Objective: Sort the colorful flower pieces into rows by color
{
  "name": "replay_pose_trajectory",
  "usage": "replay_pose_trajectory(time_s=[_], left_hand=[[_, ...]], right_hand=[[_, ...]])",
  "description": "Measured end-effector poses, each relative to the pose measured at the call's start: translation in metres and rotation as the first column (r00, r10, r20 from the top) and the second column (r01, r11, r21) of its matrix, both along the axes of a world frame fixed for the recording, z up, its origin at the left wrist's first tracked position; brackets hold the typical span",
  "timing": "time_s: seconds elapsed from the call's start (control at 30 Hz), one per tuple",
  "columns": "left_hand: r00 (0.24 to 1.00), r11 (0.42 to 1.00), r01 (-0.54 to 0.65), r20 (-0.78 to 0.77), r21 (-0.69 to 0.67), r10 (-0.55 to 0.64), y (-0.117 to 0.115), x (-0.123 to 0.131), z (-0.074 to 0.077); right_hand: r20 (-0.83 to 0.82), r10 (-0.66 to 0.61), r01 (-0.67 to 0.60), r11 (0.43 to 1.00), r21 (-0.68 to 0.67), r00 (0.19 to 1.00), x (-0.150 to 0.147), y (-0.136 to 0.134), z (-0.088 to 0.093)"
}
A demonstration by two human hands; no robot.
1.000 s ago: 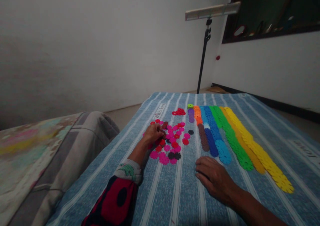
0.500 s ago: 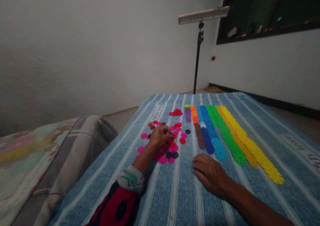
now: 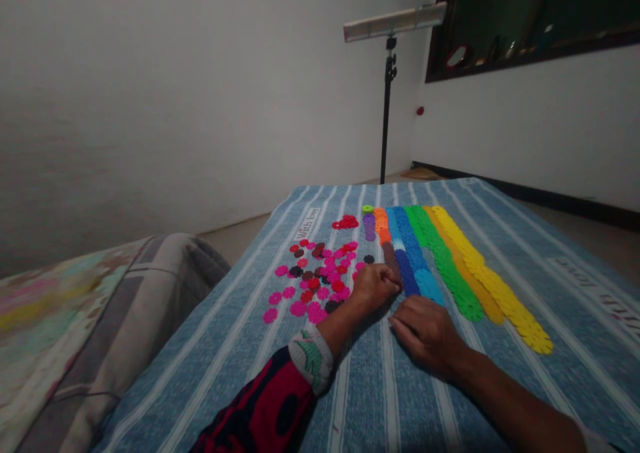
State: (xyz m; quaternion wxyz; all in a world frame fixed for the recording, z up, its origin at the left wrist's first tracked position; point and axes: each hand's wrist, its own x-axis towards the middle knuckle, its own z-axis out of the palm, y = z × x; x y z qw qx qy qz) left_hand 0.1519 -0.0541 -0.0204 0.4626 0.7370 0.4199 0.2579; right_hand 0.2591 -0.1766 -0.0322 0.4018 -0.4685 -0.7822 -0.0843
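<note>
My left hand (image 3: 376, 287) is closed in a pinch at the near end of a row of brown notched plastic discs (image 3: 391, 258). Little shows of the disc at its fingertips. Close beside it, my right hand (image 3: 425, 329) rests on the cloth with its fingers curled in, and nothing can be seen in them. Loose pink, red, brown and black discs (image 3: 316, 311) lie scattered to the left of my left hand. A dark blue row (image 3: 407, 273) and a light blue row (image 3: 429, 286) run just beyond my right hand.
Green (image 3: 457, 289), orange-yellow (image 3: 493, 306) and yellow (image 3: 500, 293) rows overlap on the right. A red cluster (image 3: 346, 222), a purple row (image 3: 369, 227) and an orange row (image 3: 381, 225) are farther back on the striped cloth (image 3: 210, 373). Behind stands a lamp stand (image 3: 385, 113).
My left hand has moved right from the scattered discs to the end of the brown row, close to my right hand. My right hand is more curled. The view has shifted slightly.
</note>
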Motion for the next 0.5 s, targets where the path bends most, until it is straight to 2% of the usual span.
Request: replay_pose_trajectory(time_s=[0.13, 0.3, 0.5], left_hand=[[0.999, 0.997, 0.008, -0.053, 0.076, -0.004, -0.003, 0.001, -0.005], [0.995, 0.992, 0.018, -0.098, 0.126, -0.005, -0.004, 0.000, -0.009], [0.984, 0.977, 0.083, -0.174, 0.199, -0.048, -0.009, -0.003, -0.001]], right_hand=[[-0.043, -0.061, 0.063, 0.997, 0.045, 0.997, 0.012, 0.005, 0.001], [-0.101, -0.115, 0.117, 0.993, 0.017, 0.988, 0.026, 0.011, -0.005], [-0.091, -0.120, 0.121, 0.993, 0.003, 0.989, 0.032, 0.011, -0.009]])
